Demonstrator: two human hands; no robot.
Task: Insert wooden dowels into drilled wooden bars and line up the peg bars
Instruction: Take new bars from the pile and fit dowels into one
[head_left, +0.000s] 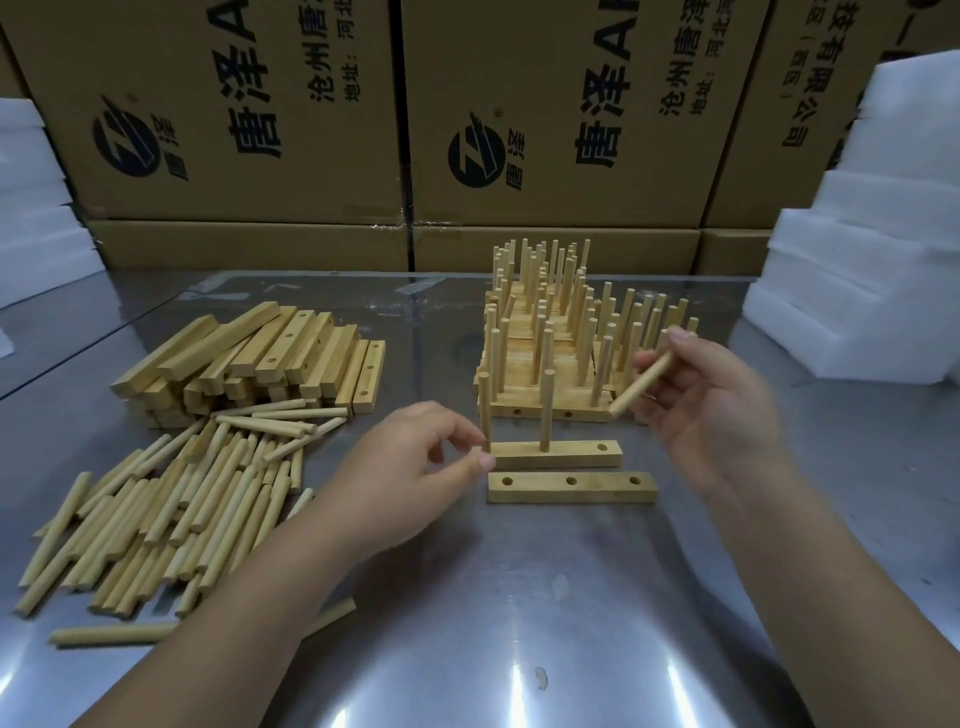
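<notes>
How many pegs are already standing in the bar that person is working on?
2. The left peg stands in the bar's left-end hole, pinched by the left hand; the middle peg stands in its centre hole. The right hand holds a third dowel, not yet inserted.

Both bare forearms come in from the bottom edge and point toward the middle. The left hand (410, 467) lies low with the palm down and the fingers curled. Its thumb and forefinger pinch the foot of an upright pale wooden dowel (485, 410). The right hand (717, 410) is higher, palm turned to the left. Its thumb and fingertips hold a tilted pale wooden dowel (641, 384) by the upper end.
</notes>
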